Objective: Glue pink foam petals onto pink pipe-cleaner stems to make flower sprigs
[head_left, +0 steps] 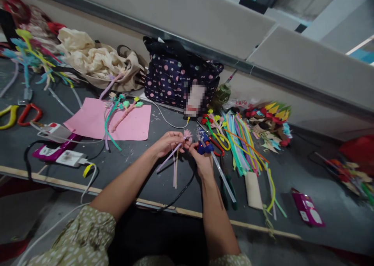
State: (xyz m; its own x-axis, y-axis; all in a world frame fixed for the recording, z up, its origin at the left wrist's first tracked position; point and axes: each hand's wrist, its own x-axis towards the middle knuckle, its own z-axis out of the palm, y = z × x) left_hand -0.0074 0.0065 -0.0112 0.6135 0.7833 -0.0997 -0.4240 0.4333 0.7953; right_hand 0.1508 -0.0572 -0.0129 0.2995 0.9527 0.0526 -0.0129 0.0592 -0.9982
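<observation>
— Dark grey worktable [131, 162], crowded with craft bits. What do the hands hold?

— Left hand [168, 143] pinches a pale pink pipe-cleaner flower [187, 134] just under its head, stems trailing down from the pinch. Right hand [201, 158] is closed round a blue glue gun [204, 146], nozzle right beside the petals.

— Risks?

— I'd judge the nozzle sits too close to the left fingertips [183, 140]: a slip could burn them or smear the petals. The black cord [181, 192] hanging below the right wrist could snag, and the loose pipe cleaners [242, 141] just right of the gun could catch drips.
</observation>
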